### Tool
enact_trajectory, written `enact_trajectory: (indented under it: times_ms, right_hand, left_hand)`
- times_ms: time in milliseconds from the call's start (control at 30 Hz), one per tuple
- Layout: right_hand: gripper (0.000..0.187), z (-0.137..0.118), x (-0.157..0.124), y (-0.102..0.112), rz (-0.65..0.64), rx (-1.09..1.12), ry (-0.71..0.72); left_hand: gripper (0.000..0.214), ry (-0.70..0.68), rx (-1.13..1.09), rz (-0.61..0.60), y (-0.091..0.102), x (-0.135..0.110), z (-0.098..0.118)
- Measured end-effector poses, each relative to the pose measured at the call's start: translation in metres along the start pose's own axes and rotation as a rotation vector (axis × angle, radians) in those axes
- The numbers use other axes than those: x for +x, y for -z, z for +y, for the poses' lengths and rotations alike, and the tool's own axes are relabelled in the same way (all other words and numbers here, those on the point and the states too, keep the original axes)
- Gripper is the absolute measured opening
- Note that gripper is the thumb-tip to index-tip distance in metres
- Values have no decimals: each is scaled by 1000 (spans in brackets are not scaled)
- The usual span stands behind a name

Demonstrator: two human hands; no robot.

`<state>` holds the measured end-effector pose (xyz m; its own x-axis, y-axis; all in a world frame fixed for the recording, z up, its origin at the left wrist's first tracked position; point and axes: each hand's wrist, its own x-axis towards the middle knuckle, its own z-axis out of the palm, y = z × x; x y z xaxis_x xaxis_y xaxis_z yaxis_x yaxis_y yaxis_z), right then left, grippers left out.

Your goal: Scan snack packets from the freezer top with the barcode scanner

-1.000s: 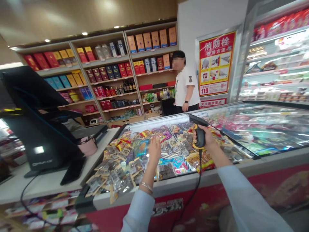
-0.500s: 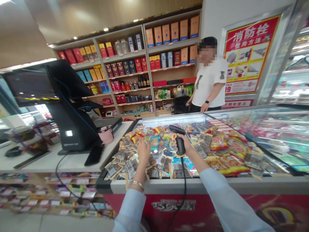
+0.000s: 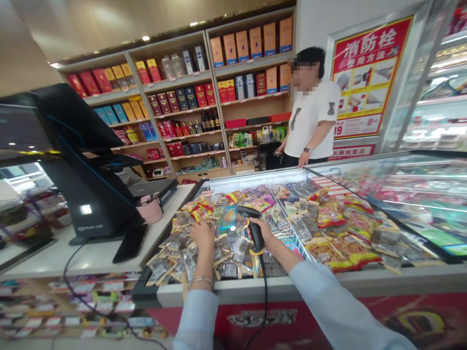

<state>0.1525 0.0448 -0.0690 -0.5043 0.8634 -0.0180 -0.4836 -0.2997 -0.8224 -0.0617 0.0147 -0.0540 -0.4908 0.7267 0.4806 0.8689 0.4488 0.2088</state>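
Note:
My right hand (image 3: 265,235) is wrapped round the grip of a black barcode scanner (image 3: 256,234) with yellow trim. Its head points left over the snack packets, and its black cord hangs down past the freezer's front edge. My left hand (image 3: 203,236) reaches over the pile, fingers stretched toward a red and yellow snack packet (image 3: 201,212). Its fingertips are at the lower side of that packet; whether they touch it is unclear. Small clear packets with dark contents and wooden sticks (image 3: 171,255) lie around my left wrist. A blue packet (image 3: 226,217) lies between the hands.
The packets rest on a glass-topped chest freezer (image 3: 233,287). More red and yellow bags (image 3: 341,248) lie to the right. On the left counter stand a black checkout terminal (image 3: 91,194), a phone (image 3: 130,243) and a pink cup (image 3: 149,209). A person in white (image 3: 310,121) stands behind the freezer.
The view has shifted a little to the right. My right hand has lowered the scanner and brought it nearer the packets. My left hand has moved closer to the red and yellow packet.

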Motion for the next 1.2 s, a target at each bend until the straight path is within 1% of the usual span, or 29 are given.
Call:
enact_trajectory:
  times_ms: [133, 267, 367, 433, 500, 533, 567, 600, 667, 733, 767, 833, 900, 967, 1133, 1200]
  right_hand:
    - [24, -1, -2, -6, 63, 14, -13]
    - [23, -3, -5, -10, 104, 3, -10]
    - [23, -2, -5, -9, 99, 8, -2]
    - [23, 0, -4, -7, 94, 8, 9]
    - [25, 2, -2, -5, 94, 0, 12]
    - [25, 2, -2, -4, 95, -2, 12]
    - [26, 2, -2, -4, 96, -3, 11]
    - [26, 2, -2, -4, 97, -4, 11]
    - [26, 1, -2, -5, 97, -2, 11]
    - [25, 0, -4, -6, 95, -1, 14]
    - [25, -1, -4, -6, 91, -3, 16]
    - [25, -2, -5, -7, 82, -8, 24]
    - [25, -4, -6, -7, 70, -16, 29]
    - [25, -6, -7, -8, 53, -28, 21]
    - [25, -10, -11, -12, -3, -67, -47]
    - [26, -9, -13, -13, -22, -84, -55]
  left_hand:
    - [51, 58, -32, -83, 8, 0, 2]
    - [55, 86, -145, -151, 9, 0, 3]
    - [56, 71, -232, -212, 7, -1, 2]
    - [60, 47, -320, -197, 3, -2, 0]
    - [63, 47, -473, -127, -2, 0, -2]
    - [61, 67, -588, -90, -5, 2, -2]
    - [56, 111, -732, -72, -8, 4, -3]
    - [49, 183, -898, -82, -10, 6, -3]
    - [38, 369, -1275, -172, -12, 12, -2]
    - [37, 512, -1636, -294, -10, 15, -3]
    - [39, 542, -1790, -352, -8, 16, -3]
    - [42, 532, -2025, -456, -1, 15, -5]
    - [48, 501, -2164, -537, 7, 12, -7]
    - [49, 465, -2241, -579, 14, 8, -7]
    - [26, 416, -2298, -669, 23, 2, -2]
    - [23, 396, -2309, -672, 24, 2, -1]
